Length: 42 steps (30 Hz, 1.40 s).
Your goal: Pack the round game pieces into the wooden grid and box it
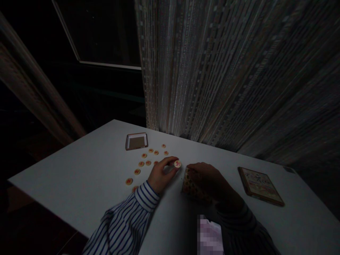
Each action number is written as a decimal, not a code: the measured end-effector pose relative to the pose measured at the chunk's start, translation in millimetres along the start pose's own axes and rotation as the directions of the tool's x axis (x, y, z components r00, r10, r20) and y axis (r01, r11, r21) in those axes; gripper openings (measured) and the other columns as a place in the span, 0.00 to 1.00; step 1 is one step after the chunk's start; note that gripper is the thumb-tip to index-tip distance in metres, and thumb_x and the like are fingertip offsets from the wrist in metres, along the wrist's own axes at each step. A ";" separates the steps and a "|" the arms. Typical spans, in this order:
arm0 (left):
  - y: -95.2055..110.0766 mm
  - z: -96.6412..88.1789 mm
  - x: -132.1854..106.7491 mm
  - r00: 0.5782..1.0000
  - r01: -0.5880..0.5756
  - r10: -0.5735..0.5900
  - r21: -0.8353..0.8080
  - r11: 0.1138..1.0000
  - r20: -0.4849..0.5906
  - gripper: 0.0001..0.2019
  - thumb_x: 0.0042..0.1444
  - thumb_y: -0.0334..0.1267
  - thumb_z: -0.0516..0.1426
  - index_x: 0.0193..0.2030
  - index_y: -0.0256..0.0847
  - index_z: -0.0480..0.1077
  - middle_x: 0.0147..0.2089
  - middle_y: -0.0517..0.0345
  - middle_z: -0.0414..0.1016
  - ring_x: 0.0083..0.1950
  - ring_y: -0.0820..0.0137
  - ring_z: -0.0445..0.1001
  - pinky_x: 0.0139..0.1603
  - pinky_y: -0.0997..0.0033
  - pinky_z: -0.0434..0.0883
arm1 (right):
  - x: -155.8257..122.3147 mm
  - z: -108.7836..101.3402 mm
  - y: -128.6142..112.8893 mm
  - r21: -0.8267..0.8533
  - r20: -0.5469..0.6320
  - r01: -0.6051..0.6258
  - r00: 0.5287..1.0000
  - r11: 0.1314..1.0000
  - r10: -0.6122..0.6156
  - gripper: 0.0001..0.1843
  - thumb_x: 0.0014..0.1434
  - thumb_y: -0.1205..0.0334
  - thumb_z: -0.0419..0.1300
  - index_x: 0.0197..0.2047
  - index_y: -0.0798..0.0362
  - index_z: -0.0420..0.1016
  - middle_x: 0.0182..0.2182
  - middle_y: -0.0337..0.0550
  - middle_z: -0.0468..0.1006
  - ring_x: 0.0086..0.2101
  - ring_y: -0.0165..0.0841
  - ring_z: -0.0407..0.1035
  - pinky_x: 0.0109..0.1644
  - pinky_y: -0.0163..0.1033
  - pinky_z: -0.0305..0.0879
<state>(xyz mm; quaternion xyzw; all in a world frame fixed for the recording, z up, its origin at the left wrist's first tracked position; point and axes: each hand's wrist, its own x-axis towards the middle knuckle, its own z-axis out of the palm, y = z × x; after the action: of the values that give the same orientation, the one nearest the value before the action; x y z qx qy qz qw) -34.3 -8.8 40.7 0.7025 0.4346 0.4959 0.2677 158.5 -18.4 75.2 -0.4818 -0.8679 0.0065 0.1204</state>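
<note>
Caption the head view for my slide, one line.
Left hand pinches a red-marked round piece; right hand lies over clustered pieces at a white table.

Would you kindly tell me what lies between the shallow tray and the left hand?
Several round red-marked pieces lie on the white table between the shallow tray and the left hand, as the head view shows.

Eleven loose discs (137,171), one held disc (177,164) and two hands (160,176) show. One tray (136,142), one case (261,186) and one dim pack (188,186) appear.
</note>
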 end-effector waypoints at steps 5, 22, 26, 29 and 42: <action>-16.5 13.2 -5.3 0.994 0.066 -0.070 -0.057 0.996 -0.080 0.14 0.49 0.36 0.58 0.45 0.39 0.68 0.42 0.52 0.75 0.41 0.69 0.74 0.45 0.65 0.71 | 1.5 -1.3 3.7 -0.005 -0.044 0.018 0.999 1.000 -0.018 0.16 0.59 0.61 0.48 0.47 0.51 0.71 0.39 0.46 0.77 0.38 0.34 0.70 0.40 0.38 0.63; -23.8 20.7 -20.0 0.993 0.118 -0.115 -0.118 0.986 0.037 0.14 0.49 0.35 0.58 0.45 0.39 0.69 0.42 0.53 0.76 0.39 0.70 0.75 0.44 0.67 0.73 | 8.0 10.5 3.1 0.140 -0.009 0.063 0.998 0.988 -0.062 0.15 0.56 0.66 0.51 0.46 0.52 0.72 0.38 0.46 0.77 0.37 0.35 0.70 0.40 0.40 0.63; -25.9 24.1 -21.2 0.984 0.176 -0.168 -0.271 0.946 0.053 0.15 0.48 0.35 0.59 0.44 0.38 0.68 0.43 0.50 0.76 0.41 0.68 0.75 0.45 0.65 0.72 | 7.6 9.4 1.6 0.187 0.015 0.088 0.996 0.978 -0.092 0.13 0.58 0.63 0.52 0.46 0.50 0.72 0.35 0.43 0.77 0.34 0.32 0.69 0.38 0.38 0.61; -27.8 27.9 -22.4 0.967 0.253 -0.238 -0.424 0.870 0.088 0.16 0.47 0.36 0.60 0.44 0.36 0.68 0.45 0.47 0.75 0.43 0.67 0.75 0.46 0.64 0.72 | 8.8 8.9 0.7 0.200 0.038 0.089 0.994 0.976 -0.098 0.12 0.60 0.59 0.50 0.43 0.48 0.72 0.33 0.41 0.77 0.33 0.30 0.68 0.36 0.35 0.59; -16.3 26.0 -18.7 0.896 0.410 -0.392 -0.720 0.559 0.206 0.18 0.39 0.35 0.66 0.39 0.36 0.71 0.43 0.48 0.77 0.46 0.65 0.74 0.50 0.63 0.69 | 9.1 5.8 -2.9 0.238 0.007 0.084 0.996 0.968 -0.088 0.19 0.63 0.52 0.44 0.40 0.50 0.73 0.32 0.41 0.77 0.33 0.30 0.67 0.36 0.36 0.56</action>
<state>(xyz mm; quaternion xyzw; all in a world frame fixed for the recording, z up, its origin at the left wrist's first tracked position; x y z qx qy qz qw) -18.2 -15.9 9.4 0.4171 0.3367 0.5477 0.6423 150.2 -11.7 71.8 -0.4257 -0.8820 0.1094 0.1698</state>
